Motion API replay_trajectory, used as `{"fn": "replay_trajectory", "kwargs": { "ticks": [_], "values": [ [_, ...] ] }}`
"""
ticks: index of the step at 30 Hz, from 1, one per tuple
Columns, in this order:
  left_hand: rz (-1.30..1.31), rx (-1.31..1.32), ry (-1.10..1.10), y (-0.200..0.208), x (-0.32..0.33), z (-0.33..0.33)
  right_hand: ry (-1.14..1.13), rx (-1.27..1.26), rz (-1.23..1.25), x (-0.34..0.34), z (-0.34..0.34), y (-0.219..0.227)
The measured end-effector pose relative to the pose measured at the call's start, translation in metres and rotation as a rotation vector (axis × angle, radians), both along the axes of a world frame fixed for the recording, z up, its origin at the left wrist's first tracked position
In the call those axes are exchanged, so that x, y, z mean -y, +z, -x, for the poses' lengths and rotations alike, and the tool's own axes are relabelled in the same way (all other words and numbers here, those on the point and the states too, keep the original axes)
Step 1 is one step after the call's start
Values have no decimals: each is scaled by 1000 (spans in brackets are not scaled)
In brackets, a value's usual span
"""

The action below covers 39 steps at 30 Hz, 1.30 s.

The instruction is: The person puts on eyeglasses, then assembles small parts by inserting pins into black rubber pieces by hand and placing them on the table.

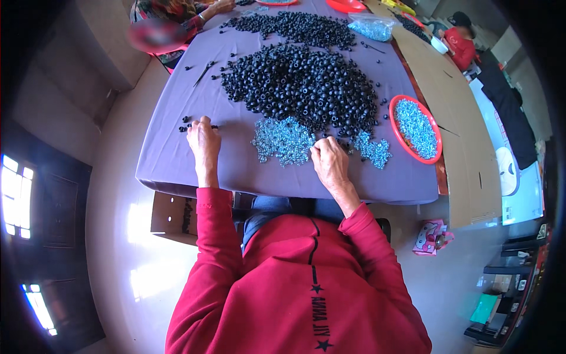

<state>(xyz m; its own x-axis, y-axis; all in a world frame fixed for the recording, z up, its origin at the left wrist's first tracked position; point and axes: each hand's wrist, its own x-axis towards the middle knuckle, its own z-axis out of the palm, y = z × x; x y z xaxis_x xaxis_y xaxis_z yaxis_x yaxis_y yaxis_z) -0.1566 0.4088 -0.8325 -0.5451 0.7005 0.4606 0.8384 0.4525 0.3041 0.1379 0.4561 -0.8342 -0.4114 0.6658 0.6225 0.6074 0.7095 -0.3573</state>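
My left hand is closed at the left of the cloth-covered table, and dark beads show on both sides of its fingertips. A few loose black beads lie just left of it. My right hand is pinched at the right edge of a flat patch of small light-blue beads; whatever its fingertips hold is too small to make out. Right of that hand lies a smaller patch of blue beads. Beyond both hands spreads a big heap of round black beads.
A red oval tray of blue beads stands at the table's right side. Black scissors lie at the left. Farther back are another black bead heap and a clear bag of blue beads. Other people sit at the far left and far right.
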Motion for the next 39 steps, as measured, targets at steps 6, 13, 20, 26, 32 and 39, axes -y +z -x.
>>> {"fn": "replay_trajectory", "kwargs": {
  "ticks": [6,13,20,26,32,39],
  "values": [
    [-311,5,-371,14,-23,-62,-35,-188,147,9,-23,9],
    [-217,-21,-821,19,-47,-164,-21,-275,259,6,-47,10],
    [52,-167,-855,15,-66,-190,13,-378,255,3,-52,8],
    [-14,-207,-862,10,-75,-192,85,-699,668,0,-60,8],
    [-151,-32,-853,17,-57,-192,133,-818,704,0,-63,15],
    [-36,897,-1010,27,-34,-205,149,-671,546,4,-63,20]
  ]
}}
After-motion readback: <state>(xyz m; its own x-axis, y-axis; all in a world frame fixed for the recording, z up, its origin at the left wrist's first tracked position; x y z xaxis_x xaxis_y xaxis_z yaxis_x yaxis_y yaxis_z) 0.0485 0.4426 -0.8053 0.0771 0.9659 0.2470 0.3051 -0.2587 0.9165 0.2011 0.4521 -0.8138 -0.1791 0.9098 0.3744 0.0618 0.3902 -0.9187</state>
